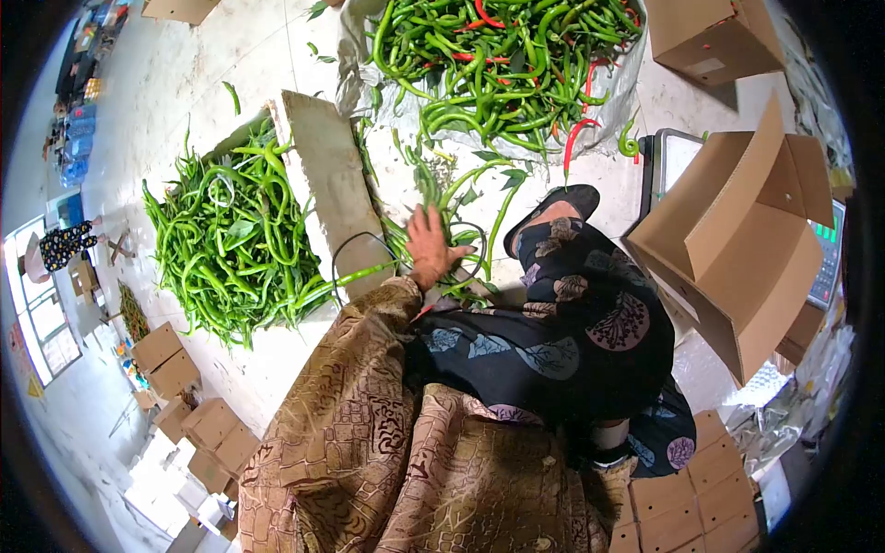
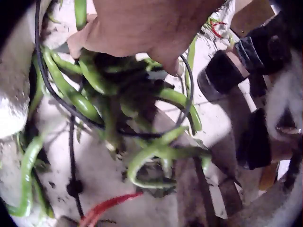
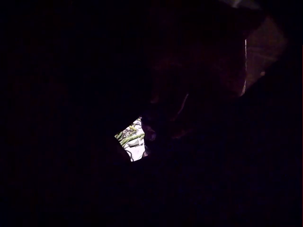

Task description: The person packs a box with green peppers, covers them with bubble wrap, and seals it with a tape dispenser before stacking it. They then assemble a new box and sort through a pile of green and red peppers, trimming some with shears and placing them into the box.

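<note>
The left hand (image 1: 430, 244) reaches forward and down from a brown patterned sleeve (image 1: 359, 369), back upward, fingers spread over a bunch of green peppers (image 1: 456, 272) on the floor (image 1: 184, 83). In the left wrist view the hand (image 2: 151, 28) hangs directly above the bunch (image 2: 142, 109). Its thumb (image 2: 78, 42) and one fingertip (image 2: 173, 66) are bent down and touch the topmost pods. I cannot tell whether the hand is clenched round them or only pressing on them.

The peppers are long, thin, curved and glossy, tangled with a black cable (image 2: 71, 109) that loops round them. A single red pepper (image 2: 106, 208) lies nearer the person than the bunch.

Just left of the hand lies a rough pale stone slab (image 1: 332, 184), and beyond that a large heap of peppers (image 1: 230, 249). Ahead of the hand a second heap (image 1: 498, 55), green with a few red, sits on clear plastic. To its right are a black shoe (image 1: 562, 203) and, farther off, an open cardboard box (image 1: 737, 249).

The right hand does not show; its wrist view is almost wholly dark.
</note>
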A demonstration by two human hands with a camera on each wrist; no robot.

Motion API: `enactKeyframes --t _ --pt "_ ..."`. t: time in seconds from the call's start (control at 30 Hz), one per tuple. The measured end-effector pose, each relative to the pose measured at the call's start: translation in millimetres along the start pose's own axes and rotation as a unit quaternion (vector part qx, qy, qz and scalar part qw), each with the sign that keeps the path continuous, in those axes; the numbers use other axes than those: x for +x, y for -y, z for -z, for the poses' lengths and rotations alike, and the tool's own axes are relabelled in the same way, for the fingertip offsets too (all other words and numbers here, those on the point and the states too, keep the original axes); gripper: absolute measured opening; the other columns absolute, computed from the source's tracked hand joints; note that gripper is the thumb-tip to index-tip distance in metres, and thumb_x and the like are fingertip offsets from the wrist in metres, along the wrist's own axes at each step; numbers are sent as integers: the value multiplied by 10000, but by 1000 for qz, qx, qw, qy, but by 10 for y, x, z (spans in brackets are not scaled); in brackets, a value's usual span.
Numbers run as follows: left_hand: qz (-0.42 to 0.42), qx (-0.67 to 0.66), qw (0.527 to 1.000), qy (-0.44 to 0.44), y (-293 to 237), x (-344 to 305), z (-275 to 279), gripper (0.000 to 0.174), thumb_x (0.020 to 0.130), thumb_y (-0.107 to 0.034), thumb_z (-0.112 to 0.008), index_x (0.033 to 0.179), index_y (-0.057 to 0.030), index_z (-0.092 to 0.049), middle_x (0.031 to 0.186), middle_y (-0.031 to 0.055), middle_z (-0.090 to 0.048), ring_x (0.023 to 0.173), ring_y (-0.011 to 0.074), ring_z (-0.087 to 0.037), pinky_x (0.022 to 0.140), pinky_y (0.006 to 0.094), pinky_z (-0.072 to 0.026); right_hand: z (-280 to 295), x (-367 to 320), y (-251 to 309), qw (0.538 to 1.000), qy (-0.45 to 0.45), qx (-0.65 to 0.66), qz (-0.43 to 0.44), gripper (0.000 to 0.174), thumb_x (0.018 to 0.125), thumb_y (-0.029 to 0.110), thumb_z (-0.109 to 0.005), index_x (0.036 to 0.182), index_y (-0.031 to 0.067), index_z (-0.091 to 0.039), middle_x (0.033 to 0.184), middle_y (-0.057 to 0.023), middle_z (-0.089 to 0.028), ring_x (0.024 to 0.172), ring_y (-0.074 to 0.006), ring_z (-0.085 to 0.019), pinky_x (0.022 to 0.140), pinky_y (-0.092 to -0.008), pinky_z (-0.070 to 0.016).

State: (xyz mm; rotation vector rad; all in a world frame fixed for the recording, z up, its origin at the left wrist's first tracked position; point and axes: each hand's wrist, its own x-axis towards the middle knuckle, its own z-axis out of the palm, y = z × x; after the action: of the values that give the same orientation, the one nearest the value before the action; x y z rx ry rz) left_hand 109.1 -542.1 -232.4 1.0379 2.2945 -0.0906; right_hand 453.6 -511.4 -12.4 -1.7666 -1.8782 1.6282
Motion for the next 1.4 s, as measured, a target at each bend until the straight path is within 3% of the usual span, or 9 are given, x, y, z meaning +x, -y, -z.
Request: enactKeyframes --t 0.17,0.37,0.6,0.8,0.87,0.9,1.13,1.17,1.4 --pt "-122 -38 989 -73 208 -8 -108 901 660 -179 -845 1411 -97 -353 1309 213 -401 1203 432 -416 899 507 -463 -65 45 -68 1000 5 7 -5 425 778 -68 -611 1199 -16 -588 1145 -169 -645 1038 -301 -608 938 -352 -452" --pt "-88 -78 991 -64 314 17 -4 601 669 -107 -776 1210 -121 -512 1019 191 -549 882 437 -578 745 517 -487 -151 195 -170 1000 12 18 4 417 784 -56 -609 1198 -16 -589 1144 -169 -645 1035 -301 -609 935 -353 -454" --pt "-210 -199 920 -262 272 -843 1731 467 624 -17 -701 1077 -41 -588 950 158 -607 883 311 -620 803 381 -510 -272 387 -327 999 24 26 34 407 791 -43 -607 1197 -16 -589 1142 -169 -645 1031 -300 -611 931 -354 -456" --pt "35 -294 940 -167 1412 -1497 3157 581 691 6 -723 1232 -12 -515 1085 111 -591 987 214 -577 857 331 -479 -362 485 -386 997 34 34 66 400 798 -32 -605 1197 -16 -590 1141 -169 -645 1028 -299 -612 927 -354 -459" --pt "-13 -175 948 -267 1945 -1401 3056 760 721 -84 -795 1378 -19 -419 1302 177 -520 1191 263 -510 994 362 -421 -382 513 -418 996 34 35 72 397 800 -29 -604 1196 -16 -590 1140 -169 -645 1027 -299 -612 926 -355 -459" --pt "-9 -242 946 -213 2189 -1332 2981 867 757 -173 -817 1463 -45 -331 1476 204 -381 1356 302 -370 1099 391 -329 -394 525 -423 996 32 38 75 396 801 -27 -604 1196 -16 -590 1140 -169 -645 1027 -299 -613 925 -355 -460" --pt "38 -42 965 -255 2588 -1429 2517 661 854 -276 -719 1386 -8 -434 1346 190 -545 1179 315 -571 978 388 -465 -445 573 -438 995 33 41 90 387 808 -14 -601 1195 -16 -591 1138 -169 -645 1023 -298 -614 921 -355 -462" --pt "37 -47 951 -303 2475 -1562 2412 584 858 -275 -692 1315 24 -486 1204 242 -588 1090 372 -572 975 412 -450 -456 574 -444 995 33 42 89 386 809 -12 -601 1195 -16 -591 1138 -169 -645 1023 -298 -614 921 -356 -462" --pt "-30 -16 938 -344 2045 -1996 1842 686 832 -419 -681 1340 -12 -465 1308 251 -456 1213 398 -413 1038 485 -321 -495 625 -473 994 38 40 95 378 816 1 -599 1194 -17 -592 1136 -169 -645 1019 -297 -616 917 -356 -465"
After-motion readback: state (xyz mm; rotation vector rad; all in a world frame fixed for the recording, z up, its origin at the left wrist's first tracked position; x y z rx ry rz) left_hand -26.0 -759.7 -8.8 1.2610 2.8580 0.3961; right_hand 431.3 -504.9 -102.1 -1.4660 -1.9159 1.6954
